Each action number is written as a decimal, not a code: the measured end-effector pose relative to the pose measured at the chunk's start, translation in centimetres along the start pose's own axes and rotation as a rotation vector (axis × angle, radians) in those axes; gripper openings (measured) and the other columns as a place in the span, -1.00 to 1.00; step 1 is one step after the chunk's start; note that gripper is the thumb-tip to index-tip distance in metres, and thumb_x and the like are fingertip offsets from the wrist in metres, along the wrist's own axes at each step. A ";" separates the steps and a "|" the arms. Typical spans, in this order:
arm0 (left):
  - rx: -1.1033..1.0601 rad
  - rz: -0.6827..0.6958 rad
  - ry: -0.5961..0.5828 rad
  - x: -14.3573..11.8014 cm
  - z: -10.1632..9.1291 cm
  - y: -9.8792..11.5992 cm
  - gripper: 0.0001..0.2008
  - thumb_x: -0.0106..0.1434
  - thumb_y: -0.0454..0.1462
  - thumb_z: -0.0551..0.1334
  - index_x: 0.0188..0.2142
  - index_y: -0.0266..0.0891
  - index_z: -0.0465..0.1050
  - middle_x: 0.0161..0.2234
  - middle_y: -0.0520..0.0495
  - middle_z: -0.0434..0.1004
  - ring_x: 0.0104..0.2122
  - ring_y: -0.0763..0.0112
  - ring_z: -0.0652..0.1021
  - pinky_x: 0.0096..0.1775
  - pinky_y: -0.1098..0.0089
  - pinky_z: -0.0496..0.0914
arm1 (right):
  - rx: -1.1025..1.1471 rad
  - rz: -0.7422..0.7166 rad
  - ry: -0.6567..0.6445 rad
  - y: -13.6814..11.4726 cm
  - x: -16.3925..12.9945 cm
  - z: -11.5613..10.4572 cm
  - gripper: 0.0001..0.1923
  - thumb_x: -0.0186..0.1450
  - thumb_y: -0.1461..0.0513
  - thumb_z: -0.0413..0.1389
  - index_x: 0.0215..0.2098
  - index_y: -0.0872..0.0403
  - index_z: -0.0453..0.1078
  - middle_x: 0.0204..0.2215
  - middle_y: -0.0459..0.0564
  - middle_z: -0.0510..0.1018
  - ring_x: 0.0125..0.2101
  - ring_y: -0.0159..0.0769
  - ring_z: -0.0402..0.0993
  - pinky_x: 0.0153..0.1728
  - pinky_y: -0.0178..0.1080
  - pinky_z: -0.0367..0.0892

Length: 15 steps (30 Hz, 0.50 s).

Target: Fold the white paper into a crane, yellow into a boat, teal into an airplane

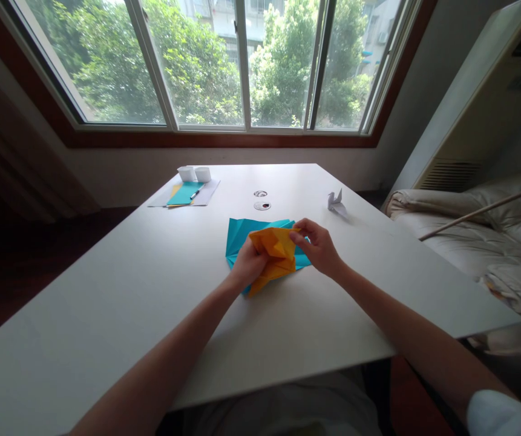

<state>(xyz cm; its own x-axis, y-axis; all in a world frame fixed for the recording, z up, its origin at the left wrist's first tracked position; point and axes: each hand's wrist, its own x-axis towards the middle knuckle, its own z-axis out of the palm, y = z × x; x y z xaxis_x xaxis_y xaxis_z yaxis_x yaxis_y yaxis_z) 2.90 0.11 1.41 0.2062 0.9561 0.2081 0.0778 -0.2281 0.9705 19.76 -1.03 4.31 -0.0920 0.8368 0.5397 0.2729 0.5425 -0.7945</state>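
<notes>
Both hands closed on the orange paper (275, 253), held just above the middle of the table (128, 303): left hand (247, 265) clamps the folded body from the left side, right hand (319, 245) pinches its upper right corner between thumb and fingers, likely to steady one part while the other is creased. Directly under it lies a creased blue paper (242, 233), flat on the table. Toward the far left corner, two small white cups (193, 174), contents not visible, stand by a stack of sheets with a pen (196, 192); a white folded paper bird (335, 201) sits nearer the right edge.
</notes>
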 end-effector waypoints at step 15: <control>-0.240 -0.124 0.146 -0.4 0.4 1.1 -0.62 -0.09 -0.42 0.24 -0.27 -0.20 0.17 -0.41 0.06 0.44 -0.39 0.36 0.53 -0.37 0.37 0.44 | 0.137 0.135 0.083 1.2 0.3 0.0 -0.67 0.14 0.00 0.10 -0.26 0.06 0.30 -0.42 -0.07 0.50 -0.51 -0.41 0.42 -0.47 -0.32 0.32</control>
<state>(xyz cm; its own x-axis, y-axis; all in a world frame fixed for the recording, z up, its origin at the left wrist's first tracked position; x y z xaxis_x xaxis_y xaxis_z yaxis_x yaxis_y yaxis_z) 3.32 -0.62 2.38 0.0659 0.9943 0.0843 -0.1422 -0.0742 0.9871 20.08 -0.12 3.54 0.0175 0.8966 0.4425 0.1443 0.4357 -0.8885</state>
